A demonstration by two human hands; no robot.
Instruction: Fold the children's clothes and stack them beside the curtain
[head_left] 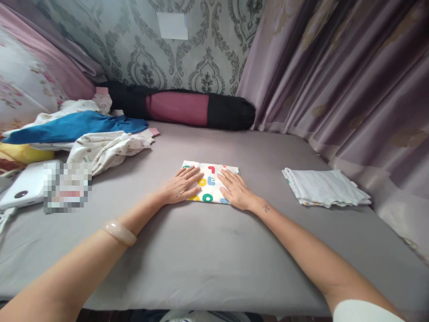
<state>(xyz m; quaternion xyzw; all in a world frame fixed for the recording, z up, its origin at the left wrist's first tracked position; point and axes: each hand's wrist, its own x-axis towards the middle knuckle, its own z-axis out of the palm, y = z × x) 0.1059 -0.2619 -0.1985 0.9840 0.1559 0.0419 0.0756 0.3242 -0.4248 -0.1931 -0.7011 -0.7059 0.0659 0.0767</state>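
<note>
A folded white cloth point(210, 181) with colourful printed letters and shapes lies flat on the grey sheet, in the middle of the view. On its left end rests my left hand point(183, 184), palm down with the fingers stretched out. My right hand point(237, 188) lies flat on the right end in the same way, its fingers slightly spread. Both hands touch the cloth's top, and neither grips it. Between them the printed middle of the cloth stays visible; the parts under my palms are hidden.
To the right sits a stack of folded white cloth point(326, 187). Rumpled clothes, including a blue garment point(77, 127), are heaped at the left, near a white device point(28, 183) with a cable. A black and maroon bolster point(177, 107) lies along the wall; purple curtains point(335, 67) hang right.
</note>
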